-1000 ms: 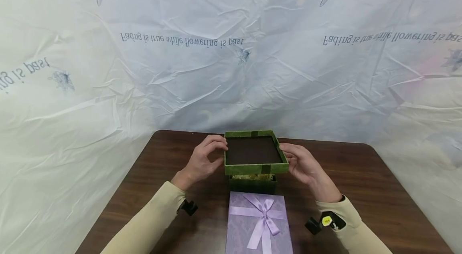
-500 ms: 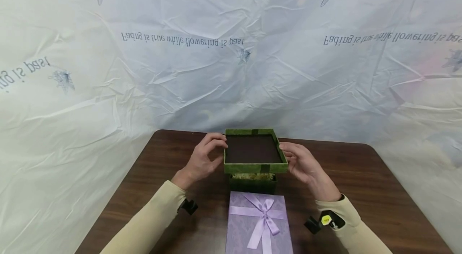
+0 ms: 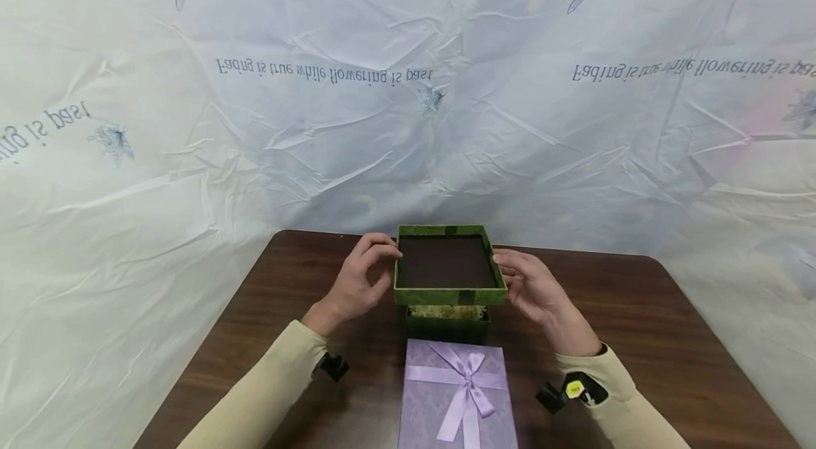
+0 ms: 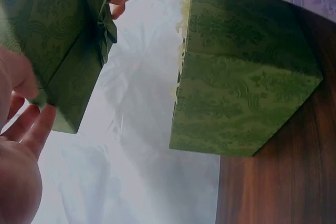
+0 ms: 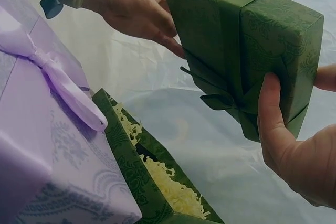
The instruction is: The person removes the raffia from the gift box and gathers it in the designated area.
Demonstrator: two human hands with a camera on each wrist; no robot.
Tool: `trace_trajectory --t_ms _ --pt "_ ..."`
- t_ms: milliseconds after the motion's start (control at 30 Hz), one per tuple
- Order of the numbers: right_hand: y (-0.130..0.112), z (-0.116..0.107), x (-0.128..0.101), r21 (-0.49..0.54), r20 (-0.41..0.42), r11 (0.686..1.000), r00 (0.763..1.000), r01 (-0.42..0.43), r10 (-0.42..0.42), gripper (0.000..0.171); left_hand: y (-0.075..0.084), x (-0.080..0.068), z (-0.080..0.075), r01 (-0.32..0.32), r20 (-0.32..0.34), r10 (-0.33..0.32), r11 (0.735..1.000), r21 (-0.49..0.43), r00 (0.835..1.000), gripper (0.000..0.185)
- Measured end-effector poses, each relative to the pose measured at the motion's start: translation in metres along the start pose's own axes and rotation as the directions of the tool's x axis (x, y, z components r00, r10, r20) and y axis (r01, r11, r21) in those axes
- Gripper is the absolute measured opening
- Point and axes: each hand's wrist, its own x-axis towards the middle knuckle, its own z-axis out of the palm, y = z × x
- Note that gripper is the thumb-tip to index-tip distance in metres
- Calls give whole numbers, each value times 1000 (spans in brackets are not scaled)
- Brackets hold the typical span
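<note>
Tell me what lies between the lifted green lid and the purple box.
The open green box, filled with pale shredded paper; it stands right beside the purple box. Head and right wrist views show it.

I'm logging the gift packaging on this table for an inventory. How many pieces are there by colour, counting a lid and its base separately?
Green: 2, the green lid held up by the left hand and right hand, and the open green box base with pale shredded filling.
Lilac: 1, the lilac gift box with a ribbon bow.
Total: 3 pieces on the wooden table.

Green lid (image 3: 446,265) slightly higher now.
</note>
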Motion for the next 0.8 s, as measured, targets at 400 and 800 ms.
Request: trace_trajectory --t_ms 400,800 --pt "0 0 1 -19 -8 1000 1000 -5 5 34 32 12 -10 186 2 -189 964 -191 982 31" --pt "0 -1 -1 -46 -11 999 1000 -13 12 50 33 12 -13 333 76 -326 889 -314 942 23"
